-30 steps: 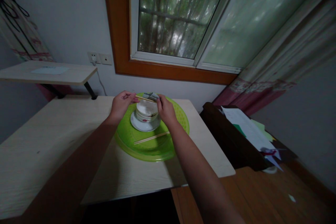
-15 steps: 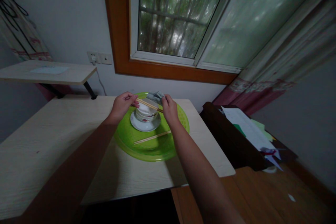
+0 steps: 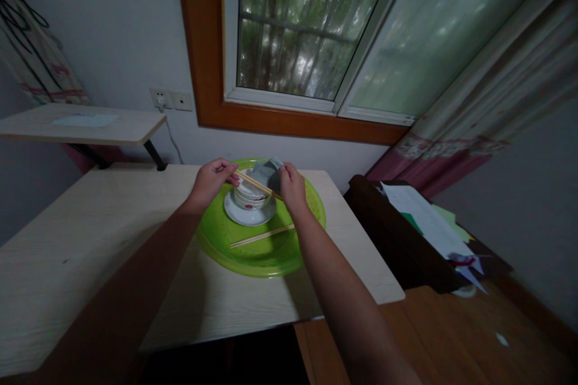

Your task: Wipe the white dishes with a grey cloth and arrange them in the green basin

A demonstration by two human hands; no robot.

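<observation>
My left hand (image 3: pixel 215 178) is closed on one end of a pair of chopsticks (image 3: pixel 253 181), which slants down to the right above a stack of white bowls (image 3: pixel 251 200). My right hand (image 3: pixel 292 187) pinches a grey-green cloth (image 3: pixel 268 174) at the other end of the chopsticks; the cloth partly hides that end. Beneath the bowls is a white saucer (image 3: pixel 250 218). All this crockery stands on a round green tray (image 3: pixel 262 266). More chopsticks (image 3: pixel 259 236) lie on the tray in front of the saucer.
The tray rests on a pale wooden table (image 3: pixel 108 252). At the left stands a raised shelf (image 3: pixel 76 126) with a paper on it. Behind are a wall socket (image 3: pixel 170 100) and a window. To the right, papers (image 3: pixel 428 216) lie on a dark piece of furniture.
The cloth in my right hand has swung down and unfolded over the far end of the chopsticks. My left hand has stayed almost still.
</observation>
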